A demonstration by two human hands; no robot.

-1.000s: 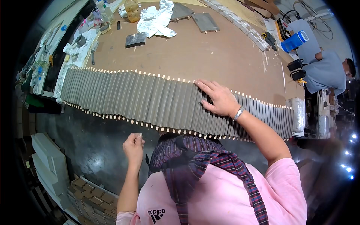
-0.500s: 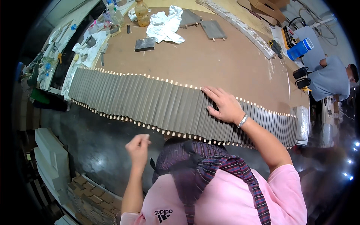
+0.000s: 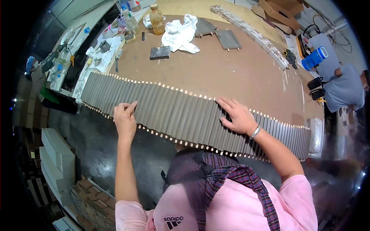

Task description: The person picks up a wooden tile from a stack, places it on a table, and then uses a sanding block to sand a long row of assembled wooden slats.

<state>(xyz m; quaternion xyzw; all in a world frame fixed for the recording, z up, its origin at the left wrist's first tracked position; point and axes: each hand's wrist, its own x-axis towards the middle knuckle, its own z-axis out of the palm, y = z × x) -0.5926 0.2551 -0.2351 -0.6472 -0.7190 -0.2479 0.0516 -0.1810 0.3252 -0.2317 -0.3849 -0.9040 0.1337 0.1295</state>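
A long row of narrow grey slats (image 3: 169, 109) with pale peg-like ends along both long edges lies along the near side of the table, curving from far left to right. My right hand (image 3: 241, 118) rests palm down on the right half of the row, fingers stretched out. It wears a silver bracelet. Over the left part of the row is my left hand (image 3: 125, 118), fingers curled and drawn together with the thumb toward the right. Whatever lies between its fingertips, if anything, is too small to make out.
Brown table (image 3: 246, 77). At its back are a dark block (image 3: 159, 53), white cloth (image 3: 181, 36), grey slat pieces (image 3: 228, 39), an amber bottle (image 3: 157, 19) and a whitish bar (image 3: 250, 36). A blue jug (image 3: 314, 57) and another person (image 3: 343, 86) are at right. Stacked boxes (image 3: 94, 202) stand lower left.
My left hand has moved up and left, from off the near edge onto the row's left part. My right hand stays in place on the slats. The whole view has shifted slightly.
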